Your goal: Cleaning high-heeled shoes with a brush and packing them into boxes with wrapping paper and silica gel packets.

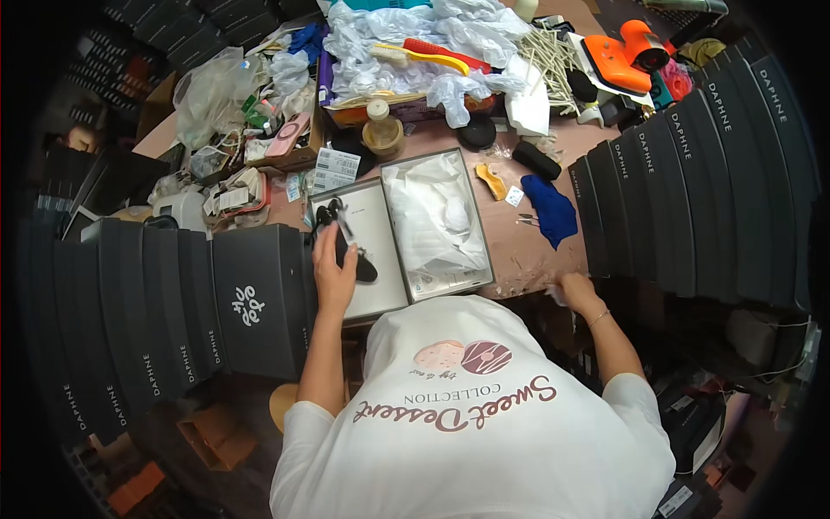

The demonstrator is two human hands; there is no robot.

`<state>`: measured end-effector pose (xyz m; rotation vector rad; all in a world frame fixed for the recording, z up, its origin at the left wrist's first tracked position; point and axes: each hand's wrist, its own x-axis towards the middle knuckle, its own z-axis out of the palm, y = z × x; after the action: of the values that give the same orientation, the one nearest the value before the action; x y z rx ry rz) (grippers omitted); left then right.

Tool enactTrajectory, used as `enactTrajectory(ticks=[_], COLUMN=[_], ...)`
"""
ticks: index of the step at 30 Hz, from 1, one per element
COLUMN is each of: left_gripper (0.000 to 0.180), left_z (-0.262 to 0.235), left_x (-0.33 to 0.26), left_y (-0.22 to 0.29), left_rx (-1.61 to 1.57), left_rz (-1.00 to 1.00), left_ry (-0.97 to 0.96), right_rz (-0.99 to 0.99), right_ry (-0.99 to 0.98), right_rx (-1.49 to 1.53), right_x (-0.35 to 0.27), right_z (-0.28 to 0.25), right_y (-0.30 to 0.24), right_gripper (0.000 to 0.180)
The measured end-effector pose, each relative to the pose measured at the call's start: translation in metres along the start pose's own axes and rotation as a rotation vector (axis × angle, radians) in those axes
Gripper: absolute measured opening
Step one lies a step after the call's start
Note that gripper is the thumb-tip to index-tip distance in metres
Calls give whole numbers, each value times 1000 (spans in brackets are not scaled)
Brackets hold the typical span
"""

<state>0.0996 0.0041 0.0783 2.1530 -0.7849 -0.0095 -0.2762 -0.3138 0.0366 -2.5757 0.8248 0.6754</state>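
The left hand [333,275] rests over a black shoe [353,253] that lies in the white-lined box lid [380,285], fingers closed around the shoe's heel end. Just beside the lid on its right sits the open shoe box [484,251], filled with crumpled white tissue paper [432,216]. The right hand [577,290] lies at the table [519,251] edge, fingers curled on a small scrap of white paper [554,296] (whether it truly pinches it I cannot tell). A blue cloth [552,208] lies beyond that hand, and rows of dark stacked boxes [692,190] flank both sides
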Motion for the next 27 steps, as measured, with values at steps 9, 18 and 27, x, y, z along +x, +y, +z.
enactTrajectory(ticks=[9,18,27], left_gripper=[29,41,37], left_z=[107,71,116], left_x=[8,13,44], left_y=[16,33,15], left_rx=[243,63,430], left_rz=[422,304,205], left_ry=[-528,-452,-814], right_rz=[-466,-573,-679], right_ry=[73,606,-142], right_rx=[711,396,91], right_x=[39,133,70], right_z=[-55,47,-138], right_y=[-151,-201,-186], right_gripper=[21,34,27])
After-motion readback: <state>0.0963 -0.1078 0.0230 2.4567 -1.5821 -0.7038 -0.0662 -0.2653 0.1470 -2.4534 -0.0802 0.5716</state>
